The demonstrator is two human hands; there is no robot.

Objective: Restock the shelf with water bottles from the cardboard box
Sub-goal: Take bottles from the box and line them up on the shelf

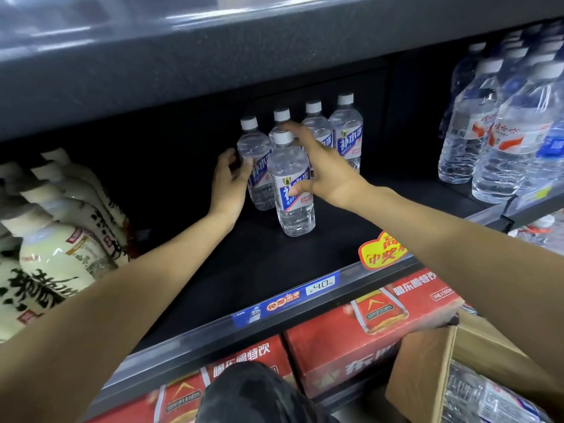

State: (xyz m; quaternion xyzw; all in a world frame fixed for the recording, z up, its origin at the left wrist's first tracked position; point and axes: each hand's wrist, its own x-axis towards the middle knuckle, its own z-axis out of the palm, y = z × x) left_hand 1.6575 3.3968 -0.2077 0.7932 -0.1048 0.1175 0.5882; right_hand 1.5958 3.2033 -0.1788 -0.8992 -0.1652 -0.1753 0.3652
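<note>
Head view looked down into a dark shelf (274, 264) where five clear water bottles with blue-and-white labels stood grouped toward the back. Left hand (229, 181) curled its fingers round the leftmost bottle (256, 166), thumb in front. Right hand (323, 166) reached across the front bottle (293, 184) with fingers spread, thumb touching its label and fingertips near the cap of a bottle behind it; no grip was closed there. Cream-coloured drink bottles (61, 248) lay stacked to the left, larger water bottles (500, 129) stood to the right. Red drink cartons (360, 340) sat below, beside an open cardboard box (427, 370) holding more bottles at lower right.
</note>
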